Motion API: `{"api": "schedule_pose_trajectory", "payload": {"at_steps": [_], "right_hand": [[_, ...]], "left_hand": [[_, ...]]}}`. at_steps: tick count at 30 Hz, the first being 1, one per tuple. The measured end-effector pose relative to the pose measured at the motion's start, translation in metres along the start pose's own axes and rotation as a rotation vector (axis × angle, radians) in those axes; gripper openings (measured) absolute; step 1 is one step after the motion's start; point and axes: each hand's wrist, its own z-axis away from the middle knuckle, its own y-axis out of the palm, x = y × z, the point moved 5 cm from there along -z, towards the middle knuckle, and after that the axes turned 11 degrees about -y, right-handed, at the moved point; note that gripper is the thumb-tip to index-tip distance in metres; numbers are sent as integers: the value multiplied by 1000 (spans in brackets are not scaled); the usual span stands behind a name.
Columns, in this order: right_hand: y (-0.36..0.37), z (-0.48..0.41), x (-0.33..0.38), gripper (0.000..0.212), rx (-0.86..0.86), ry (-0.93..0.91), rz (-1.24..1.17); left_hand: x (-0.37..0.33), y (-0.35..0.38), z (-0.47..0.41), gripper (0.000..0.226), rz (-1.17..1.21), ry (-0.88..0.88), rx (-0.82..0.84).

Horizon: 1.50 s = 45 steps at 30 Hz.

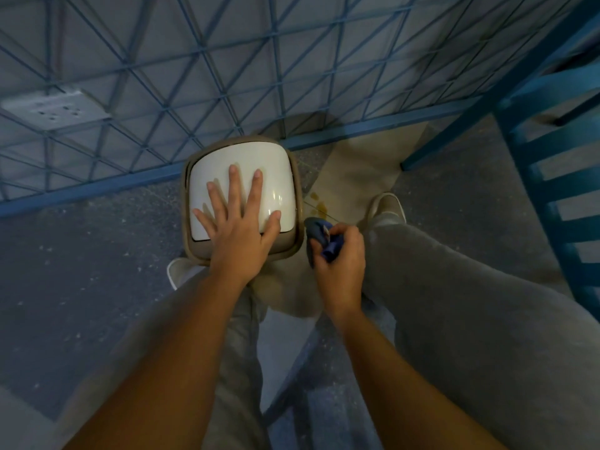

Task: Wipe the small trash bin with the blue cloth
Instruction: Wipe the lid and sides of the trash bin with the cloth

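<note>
Small beige plastic trash bin (185,203) sat on the grey floor (97,254) just left of the right hand (341,267), which I saw clenched round the bunched blue cloth (319,235) beside the bin's right wall, while the left hand (238,228) lay flat, fingers spread, on its glossy white lid (227,154).

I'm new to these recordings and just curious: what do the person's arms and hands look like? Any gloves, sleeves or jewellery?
Both are bare: the left hand and right hand wear no gloves, and no rings, watch or wristband show. No sleeve comes into view either.
</note>
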Motion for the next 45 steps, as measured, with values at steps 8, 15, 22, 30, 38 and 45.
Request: {"api": "schedule_pose_trajectory", "payload": {"at_steps": [8,15,22,30,38,45], "right_hand": [[-6,-12,-11,28,-30,583,-644],[-1,-18,-17,6,67,701,-691],[6,-6,-26,18,230,668,-534],[23,-8,-9,20,315,385,-105],[41,-76,3,19,306,302,-5],[63,-125,12,7,299,283,-77]], "left_hand": [[-9,-13,0,68,115,-48,29],[-20,-3,5,92,39,-68,-32],[-5,-4,15,93,-39,-56,21],[-1,0,18,108,-21,-84,77],[-2,-3,17,108,-36,-109,71],[2,-1,14,109,-30,-114,82]]}}
